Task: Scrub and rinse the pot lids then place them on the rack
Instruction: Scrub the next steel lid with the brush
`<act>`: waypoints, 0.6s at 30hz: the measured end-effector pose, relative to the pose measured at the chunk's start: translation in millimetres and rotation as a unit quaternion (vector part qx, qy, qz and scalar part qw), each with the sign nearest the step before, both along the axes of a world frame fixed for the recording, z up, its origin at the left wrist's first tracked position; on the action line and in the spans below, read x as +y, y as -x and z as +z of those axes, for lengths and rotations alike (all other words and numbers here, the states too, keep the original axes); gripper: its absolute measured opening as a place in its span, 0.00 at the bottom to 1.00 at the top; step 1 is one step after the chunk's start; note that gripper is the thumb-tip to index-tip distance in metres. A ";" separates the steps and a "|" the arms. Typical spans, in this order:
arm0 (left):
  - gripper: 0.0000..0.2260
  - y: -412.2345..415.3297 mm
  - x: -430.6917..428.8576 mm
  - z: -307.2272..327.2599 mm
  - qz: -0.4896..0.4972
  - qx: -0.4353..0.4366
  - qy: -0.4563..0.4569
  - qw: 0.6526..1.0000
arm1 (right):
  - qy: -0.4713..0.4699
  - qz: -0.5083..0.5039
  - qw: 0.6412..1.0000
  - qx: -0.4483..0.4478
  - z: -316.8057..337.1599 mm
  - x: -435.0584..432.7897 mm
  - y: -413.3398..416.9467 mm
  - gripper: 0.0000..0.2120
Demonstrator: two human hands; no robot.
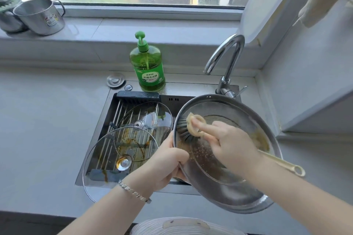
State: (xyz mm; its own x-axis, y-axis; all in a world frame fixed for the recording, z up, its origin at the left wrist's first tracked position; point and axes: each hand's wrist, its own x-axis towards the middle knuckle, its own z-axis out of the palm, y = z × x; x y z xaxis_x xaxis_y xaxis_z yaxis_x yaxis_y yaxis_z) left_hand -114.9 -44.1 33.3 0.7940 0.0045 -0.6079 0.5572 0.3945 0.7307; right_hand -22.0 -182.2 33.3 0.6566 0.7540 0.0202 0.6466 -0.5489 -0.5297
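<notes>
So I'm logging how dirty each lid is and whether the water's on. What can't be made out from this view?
- Metal lid: its far side faces away; the right hand and brush cover part of the near side.
- Sink bottom: hidden by the rack and two glass lids.
- Tap: no stream shows; its handle position is unclear.
- Left hand: fingers hidden behind the lid.

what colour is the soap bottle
Green, with a green pump; the soap bottle shows in the head view.
</notes>
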 end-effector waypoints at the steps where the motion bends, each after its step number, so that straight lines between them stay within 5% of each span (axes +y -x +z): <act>1: 0.31 0.8 -1.6 0.9 -0.003 0.005 0.013 1.000 | -0.021 -0.024 0.999 -0.028 -1.7 3.0 -11.5 0.23; 7: 0.32 3.9 16.8 11.0 0.013 -0.005 -0.014 1.000 | 0.166 -0.148 0.970 -0.094 -18.6 -26.7 -66.8 0.23; 11: 0.31 -1.3 8.2 13.6 -0.022 0.010 -0.021 0.999 | 0.048 -0.112 0.988 -0.099 -12.7 1.0 -47.8 0.26; 14: 0.32 -4.8 7.8 12.9 -0.013 0.001 0.002 1.000 | -0.034 -0.064 0.978 -0.194 -8.0 17.1 -41.2 0.27; 18: 0.29 -2.3 23.3 16.7 0.006 -0.010 -0.052 0.999 | 0.129 -0.133 0.975 -0.119 -7.2 -8.1 -70.5 0.26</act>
